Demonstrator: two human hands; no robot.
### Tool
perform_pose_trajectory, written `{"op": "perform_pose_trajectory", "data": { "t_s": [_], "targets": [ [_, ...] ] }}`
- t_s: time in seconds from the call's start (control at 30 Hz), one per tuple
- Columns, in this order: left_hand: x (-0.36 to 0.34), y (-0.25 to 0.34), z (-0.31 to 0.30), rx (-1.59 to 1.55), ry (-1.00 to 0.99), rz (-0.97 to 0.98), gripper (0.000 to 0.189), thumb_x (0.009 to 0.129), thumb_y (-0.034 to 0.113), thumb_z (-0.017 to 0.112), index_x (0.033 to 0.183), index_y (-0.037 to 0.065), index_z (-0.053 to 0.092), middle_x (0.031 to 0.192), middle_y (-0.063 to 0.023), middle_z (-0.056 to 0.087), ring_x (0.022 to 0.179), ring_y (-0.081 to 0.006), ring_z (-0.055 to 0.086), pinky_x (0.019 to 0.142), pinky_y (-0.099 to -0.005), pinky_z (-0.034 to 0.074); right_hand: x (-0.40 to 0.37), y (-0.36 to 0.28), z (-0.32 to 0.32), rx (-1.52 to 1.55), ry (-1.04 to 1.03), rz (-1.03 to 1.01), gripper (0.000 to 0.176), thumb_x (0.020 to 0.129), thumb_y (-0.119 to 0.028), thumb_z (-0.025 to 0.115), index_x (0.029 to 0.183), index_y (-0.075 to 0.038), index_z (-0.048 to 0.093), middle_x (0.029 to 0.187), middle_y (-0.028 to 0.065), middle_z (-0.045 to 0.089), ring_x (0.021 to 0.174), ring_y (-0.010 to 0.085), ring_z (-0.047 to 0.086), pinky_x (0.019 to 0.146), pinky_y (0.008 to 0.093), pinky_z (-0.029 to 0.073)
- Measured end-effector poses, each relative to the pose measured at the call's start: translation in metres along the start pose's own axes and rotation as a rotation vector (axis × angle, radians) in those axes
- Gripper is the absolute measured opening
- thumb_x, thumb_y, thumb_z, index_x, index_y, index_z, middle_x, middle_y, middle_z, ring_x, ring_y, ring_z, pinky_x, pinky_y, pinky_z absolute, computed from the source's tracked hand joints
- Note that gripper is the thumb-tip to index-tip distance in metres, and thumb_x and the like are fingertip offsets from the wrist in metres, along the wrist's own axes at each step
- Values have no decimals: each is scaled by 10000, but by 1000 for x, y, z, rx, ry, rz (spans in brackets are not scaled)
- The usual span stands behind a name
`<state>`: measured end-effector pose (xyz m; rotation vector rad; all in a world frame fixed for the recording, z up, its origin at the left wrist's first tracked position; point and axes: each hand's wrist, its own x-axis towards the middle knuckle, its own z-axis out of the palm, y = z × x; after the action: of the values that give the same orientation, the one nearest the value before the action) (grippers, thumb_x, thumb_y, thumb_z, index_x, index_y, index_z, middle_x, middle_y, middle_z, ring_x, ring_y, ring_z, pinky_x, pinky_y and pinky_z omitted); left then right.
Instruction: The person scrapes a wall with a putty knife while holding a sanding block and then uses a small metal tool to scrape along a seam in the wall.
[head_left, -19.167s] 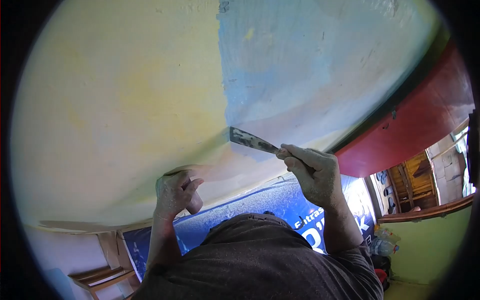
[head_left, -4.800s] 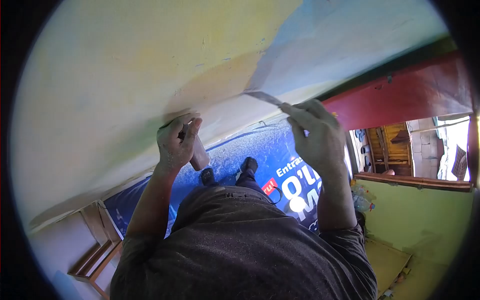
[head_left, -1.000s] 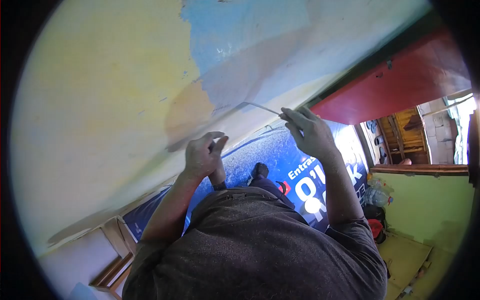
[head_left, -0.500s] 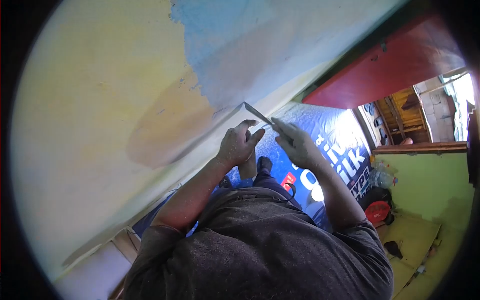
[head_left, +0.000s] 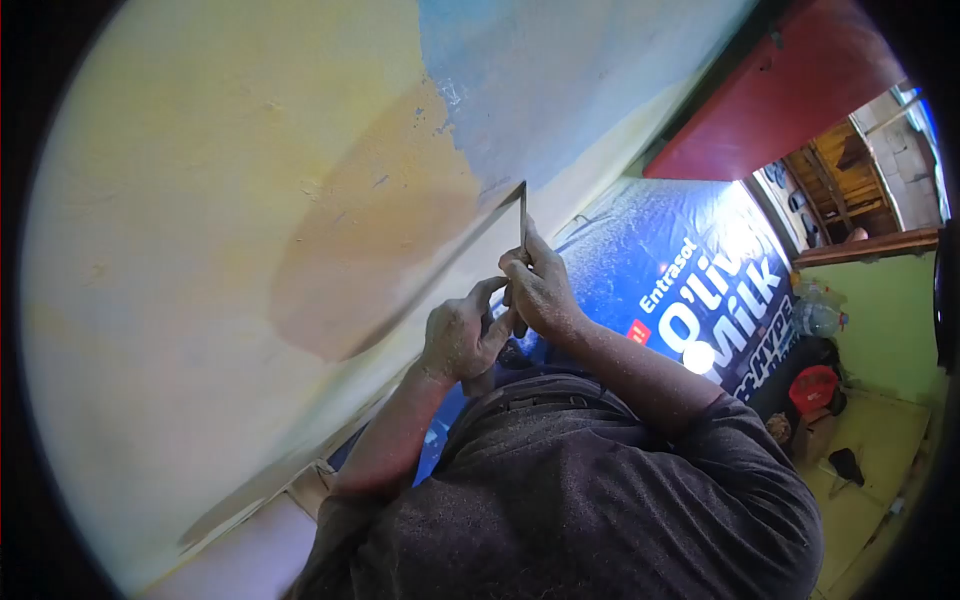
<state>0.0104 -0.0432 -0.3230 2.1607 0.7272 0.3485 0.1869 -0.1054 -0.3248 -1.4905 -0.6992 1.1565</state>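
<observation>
My right hand point(head_left: 543, 292) is closed around a thin scraper point(head_left: 524, 215), its narrow metal blade seen edge-on and pointing up. The blade's tip overlaps the painted wall point(head_left: 370, 190) near the border of the yellow and blue areas. Just below it, my left hand point(head_left: 455, 338) is curled, with its index finger and thumb reaching to the right hand. A beige flat piece point(head_left: 480, 383) shows under the left palm, mostly hidden by that hand. Pale dust covers both hands and forearms.
A blue printed banner point(head_left: 650, 260) covers the floor, dusted near the wall. A red panel point(head_left: 775, 95) juts out at upper right. Clear plastic bottles point(head_left: 820, 318) and a red round object point(head_left: 813, 388) lie by the green wall point(head_left: 885, 335).
My right hand has closed around the scraper and moved left and down against my left hand. The blade has swung from slanted to nearly upright. The view has shifted slightly.
</observation>
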Motion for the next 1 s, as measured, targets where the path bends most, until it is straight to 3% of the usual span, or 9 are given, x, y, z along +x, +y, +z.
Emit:
{"op": "perform_pose_trajectory", "data": {
  "t_s": [0.07,0.17,0.2,0.37,0.67,0.77,0.87,0.97,1.0],
  "targets": [
    [-9,13,-11,22,-29,-67,602,957,352,780,1451,58,603,709,-142,724,646,-373,727,655,-472,559,8,14,11,6,14,-72,912,1025,-78,564,1723,113,9,954,149,674,779,223,699,714,364,614],
    [-14,34,-16,175,-50,-231,610,946,375,780,1447,81,593,754,-155,755,747,-413,778,706,-543,596,11,11,16,35,2,-38,949,1024,-8,602,1734,90,-19,1062,133,659,793,186,681,691,340,616],
    [-13,40,-12,248,-20,-282,626,939,372,783,1458,84,584,762,-154,760,759,-416,781,718,-549,603,13,6,15,-6,-14,-32,991,1018,-31,634,1708,139,-57,1058,135,660,832,182,680,739,329,607],
    [-3,57,0,399,35,-446,530,990,407,757,1393,87,631,907,-234,786,893,-479,777,819,-592,602,12,-4,12,-39,-19,-33,1011,983,-71,662,1693,173,-14,947,126,661,840,198,666,783,337,580],
    [-21,53,-15,524,-186,-475,475,1072,458,642,1248,16,649,950,-286,779,925,-520,760,835,-630,581,-7,1,45,-92,65,-88,990,908,-56,623,1705,156,75,896,149,671,829,236,670,806,384,572],
    [-42,36,-27,495,-197,-445,495,1089,484,611,1251,18,659,961,-295,775,934,-529,753,834,-636,575,-9,27,73,-255,147,-173,972,954,-83,644,1718,132,83,885,137,658,831,222,672,804,376,570],
    [-69,20,-35,440,-179,-413,539,1093,531,596,1249,21,669,963,-307,769,943,-539,746,838,-644,568,-20,34,98,-125,163,-215,921,1072,-238,626,1791,-84,71,1016,244,702,851,325,739,851,448,607],
    [-79,17,-41,405,-135,-414,575,1092,566,593,1220,10,667,948,-316,760,940,-546,742,834,-649,564,-33,8,105,167,126,-157,821,1149,-336,577,1807,-204,105,993,180,694,759,250,708,798,425,622],
    [-80,17,-43,399,-116,-420,585,1092,574,592,1206,4,665,941,-318,757,937,-547,740,831,-650,563,-37,-2,102,237,82,-65,764,1182,-362,539,1811,-250,120,937,104,654,702,170,646,713,371,608]
  ]
}}
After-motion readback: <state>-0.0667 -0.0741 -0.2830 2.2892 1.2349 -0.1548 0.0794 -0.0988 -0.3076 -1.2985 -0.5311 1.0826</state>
